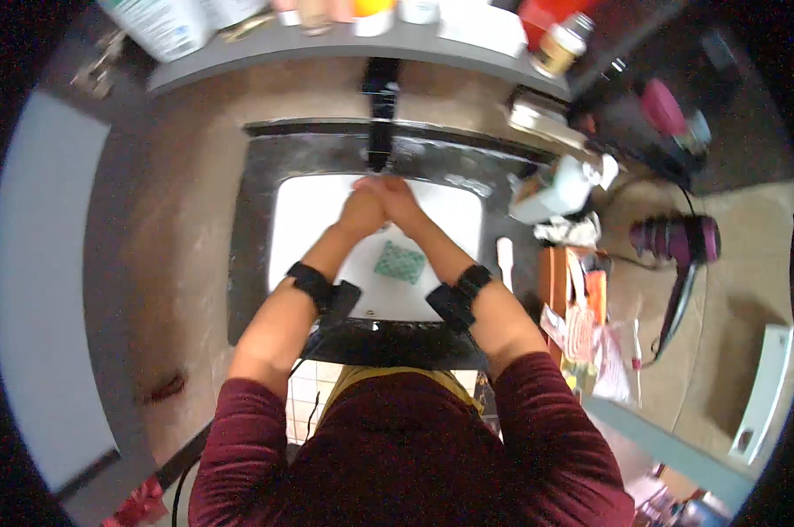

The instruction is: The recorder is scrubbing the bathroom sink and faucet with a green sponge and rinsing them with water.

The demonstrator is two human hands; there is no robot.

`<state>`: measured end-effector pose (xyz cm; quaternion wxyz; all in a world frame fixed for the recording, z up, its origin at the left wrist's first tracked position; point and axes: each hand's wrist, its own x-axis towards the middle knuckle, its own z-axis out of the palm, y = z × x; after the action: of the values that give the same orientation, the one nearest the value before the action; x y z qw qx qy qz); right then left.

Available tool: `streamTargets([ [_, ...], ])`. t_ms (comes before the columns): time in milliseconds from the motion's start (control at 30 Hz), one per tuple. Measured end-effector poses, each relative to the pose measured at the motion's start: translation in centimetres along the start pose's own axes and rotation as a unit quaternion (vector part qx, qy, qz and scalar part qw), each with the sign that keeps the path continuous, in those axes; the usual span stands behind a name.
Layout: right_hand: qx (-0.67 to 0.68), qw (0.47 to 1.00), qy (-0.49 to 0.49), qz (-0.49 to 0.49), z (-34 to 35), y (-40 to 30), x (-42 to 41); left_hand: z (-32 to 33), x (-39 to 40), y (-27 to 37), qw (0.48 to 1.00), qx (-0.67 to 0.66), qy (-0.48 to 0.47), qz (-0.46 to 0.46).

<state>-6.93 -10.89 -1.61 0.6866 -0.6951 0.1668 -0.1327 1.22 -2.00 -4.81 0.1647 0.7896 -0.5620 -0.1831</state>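
My left hand point(364, 209) and my right hand point(399, 199) are pressed together beneath the tip of a black faucet point(381, 125). They are over the back of a white sink basin point(308, 214). Blur and overlap hide the fingers, so whether anything is between the palms cannot be told. Behind my wrists, nearer my body, a green-and-white patterned cloth or sponge point(401, 262) lies on the basin floor. Each forearm wears a black strap with a dark block, the left strap point(311, 282) and the right strap point(472, 283).
A grey shelf point(344, 45) with bottles runs above the faucet. Right of the basin are a white-handled item point(505, 260), a pale container point(548, 194) and an orange-brown box point(553, 270) of small items. A purple hair dryer point(676, 238) hangs farther right. Dark counter point(252, 263) borders the basin.
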Motion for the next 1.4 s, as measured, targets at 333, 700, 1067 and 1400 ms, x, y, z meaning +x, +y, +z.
streamTargets([
  [333,0.373,0.921,-0.035,0.105,-0.2,-0.6,-2.0,-4.9,-0.9,2.5,0.847,-0.526,-0.076,-0.021],
  [700,0.336,0.925,0.071,0.160,-0.4,1.4,-3.9,-0.7,1.6,0.6,0.702,-0.655,0.166,-0.223],
  [1067,0.083,0.982,-0.060,0.159,-4.4,1.3,-6.7,-3.4,-1.3,0.5,0.619,-0.745,0.053,-0.242],
  [1400,0.109,0.980,0.072,0.150,-5.5,-0.4,-5.2,-3.2,-5.3,-3.6,0.684,-0.637,0.101,-0.342],
])
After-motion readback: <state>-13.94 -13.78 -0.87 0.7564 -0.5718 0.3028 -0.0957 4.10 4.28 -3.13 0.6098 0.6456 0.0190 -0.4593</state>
